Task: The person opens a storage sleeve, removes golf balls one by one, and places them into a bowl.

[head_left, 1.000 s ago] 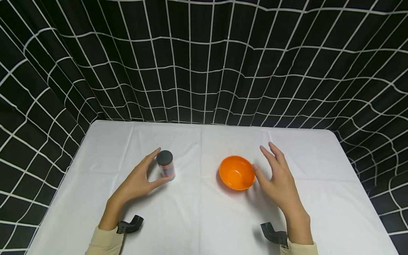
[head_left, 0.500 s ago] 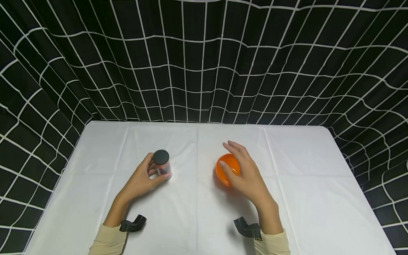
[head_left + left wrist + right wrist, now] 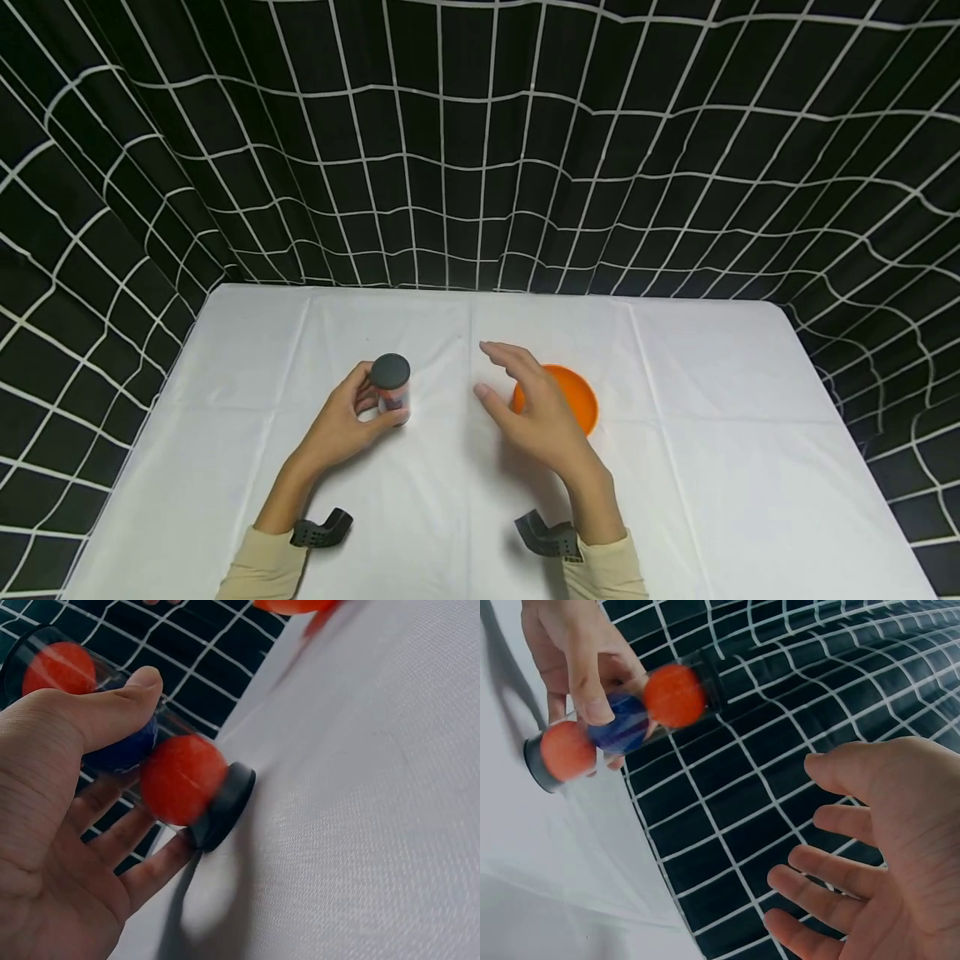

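Note:
My left hand [image 3: 339, 432] grips a clear tube [image 3: 391, 372] with black end caps, thumb on one side and fingers round the other. Through its wall show two red balls and a blue ball [image 3: 619, 724] between them. The tube stands roughly upright, its lower cap [image 3: 225, 808] close over the white cloth. My right hand [image 3: 536, 415] is to the right of the tube, fingers spread and slightly bent, holding nothing. In the head view it overlaps the left part of an orange bowl [image 3: 579, 400].
A white cloth [image 3: 750, 467] with fold creases covers the table. Behind and at both sides hangs a black curtain [image 3: 480, 150] with a white grid. Each wrist carries a black camera mount [image 3: 322, 528].
My left fingers have closed round the tube. My right hand has moved left from beside the orange bowl, across it, towards the tube.

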`<state>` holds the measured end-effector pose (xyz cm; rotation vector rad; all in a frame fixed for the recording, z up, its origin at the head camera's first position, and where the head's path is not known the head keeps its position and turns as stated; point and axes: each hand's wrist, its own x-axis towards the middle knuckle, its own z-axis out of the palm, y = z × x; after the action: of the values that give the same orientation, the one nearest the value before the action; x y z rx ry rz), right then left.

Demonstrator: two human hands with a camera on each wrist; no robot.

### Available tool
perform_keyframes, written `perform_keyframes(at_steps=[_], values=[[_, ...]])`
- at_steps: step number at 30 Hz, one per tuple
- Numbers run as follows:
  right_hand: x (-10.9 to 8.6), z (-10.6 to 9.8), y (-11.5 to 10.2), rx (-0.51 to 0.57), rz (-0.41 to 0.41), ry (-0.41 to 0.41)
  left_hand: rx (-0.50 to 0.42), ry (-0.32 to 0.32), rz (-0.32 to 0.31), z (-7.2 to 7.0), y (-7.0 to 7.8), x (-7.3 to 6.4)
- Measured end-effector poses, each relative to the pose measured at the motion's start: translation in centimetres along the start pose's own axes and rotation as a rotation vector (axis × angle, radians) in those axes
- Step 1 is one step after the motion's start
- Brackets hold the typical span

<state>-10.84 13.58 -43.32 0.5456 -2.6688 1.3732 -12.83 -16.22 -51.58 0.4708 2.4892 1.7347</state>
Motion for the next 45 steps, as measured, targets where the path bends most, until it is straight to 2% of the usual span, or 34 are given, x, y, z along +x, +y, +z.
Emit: perform_keyframes(at_steps=[4,9,12,16,22,29,32,39,45], values=[[-0.1,0.3,-0.1,0.002,-0.017,0.016,0.021,-0.002,0.022,0.0,0.2,0.0],[0.0,0.8,-0.2,0.022,-0.064,0.033,0.082,-0.009,0.117,-0.1,1.0,0.5],[0.1,1.0,-0.3,0.035,-0.08,0.035,0.137,-0.003,0.148,-0.2,2.0,1.0],[-0.1,1.0,-0.6,0.082,-0.081,0.033,0.232,0.005,0.15,-0.3,3.5,1.2],[-0.3,1.1,-1.4,0.194,-0.11,0.016,0.403,0.011,0.152,-0.4,5.5,0.5],[-0.3,1.1,-2.2,0.128,-0.175,0.013,0.517,0.036,0.242,-0.5,7.1,0.0],[-0.3,1.1,-2.3,0.113,-0.182,0.008,0.562,0.046,0.263,-0.5,7.7,-0.1],[-0.3,1.2,-2.3,0.092,-0.189,0.008,0.624,0.044,0.272,-0.4,8.1,-0.2],[-0.5,1.4,-2.1,0.192,-0.171,-0.012,0.661,0.052,0.29,-0.4,8.4,-0.4]])
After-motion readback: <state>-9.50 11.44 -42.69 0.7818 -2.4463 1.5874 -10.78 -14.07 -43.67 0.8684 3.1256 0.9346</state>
